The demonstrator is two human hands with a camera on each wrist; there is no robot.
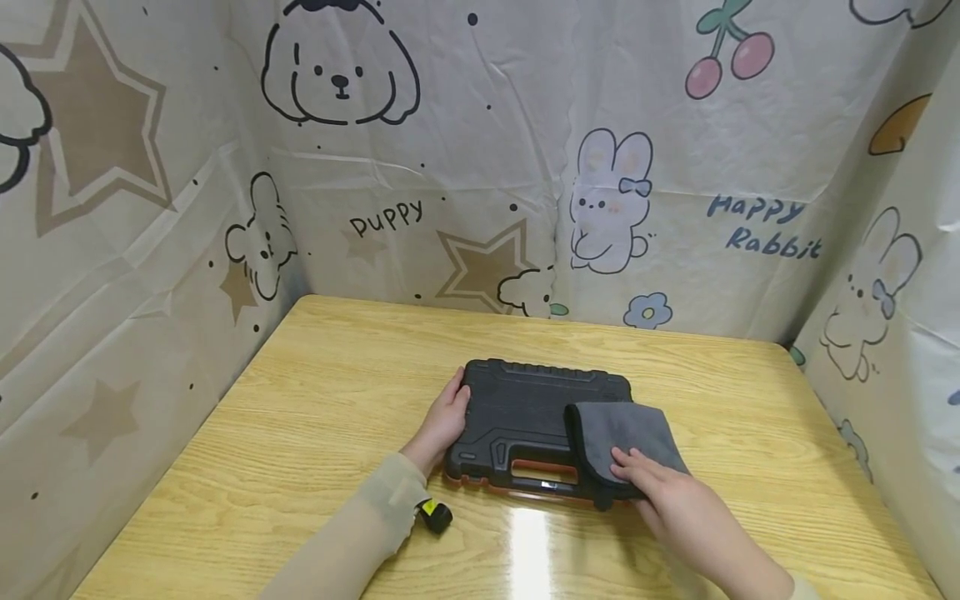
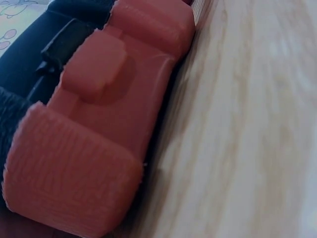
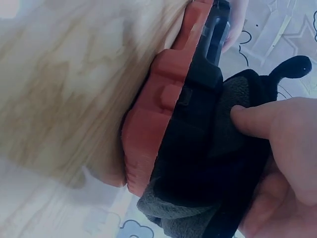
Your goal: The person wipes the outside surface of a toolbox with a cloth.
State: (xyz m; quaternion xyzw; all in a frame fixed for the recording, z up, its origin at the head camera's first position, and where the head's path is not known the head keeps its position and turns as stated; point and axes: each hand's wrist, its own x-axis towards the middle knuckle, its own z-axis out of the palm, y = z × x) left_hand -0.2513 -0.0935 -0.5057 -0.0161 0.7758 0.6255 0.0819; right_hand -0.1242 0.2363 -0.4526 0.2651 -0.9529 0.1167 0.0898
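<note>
A black plastic carrying case (image 1: 525, 408) with an orange-red lower half lies on the table, its handle toward me. My left hand (image 1: 444, 419) holds the case's left edge. In the left wrist view, the orange-red side of the case (image 2: 114, 114) and a latch fill much of the picture; that hand is hardly visible there. My right hand (image 1: 667, 500) grips a folded dark grey cloth (image 1: 626, 433) with black edging against the lid's right front part. In the right wrist view, the thumb of my right hand (image 3: 292, 144) presses on the cloth, with a black loop sticking out.
The wooden table (image 1: 360, 358) extends around the case. Printed fabric (image 1: 480, 167) hangs behind it and along both sides. A small black and yellow object (image 1: 435, 515) sits by my left wrist.
</note>
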